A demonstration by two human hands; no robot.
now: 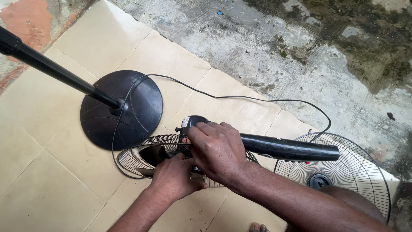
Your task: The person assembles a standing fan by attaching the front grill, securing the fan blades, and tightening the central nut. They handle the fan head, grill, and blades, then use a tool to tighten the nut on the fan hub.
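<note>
Both hands busy on a fan head lying on the tiled floor. Right hand clenched over the motor housing, just above the wire guard. Left hand pressed against the guard's near rim, fingers curled; exact hold not visible. Round black base with pole just behind, black tube to the right, white guard beyond, cord trailing across.

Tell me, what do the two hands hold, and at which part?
Both hold the fan head. The right hand grips the motor housing at its front end, by the rear grille. The left hand holds it from below; its fingers are hidden.
</note>
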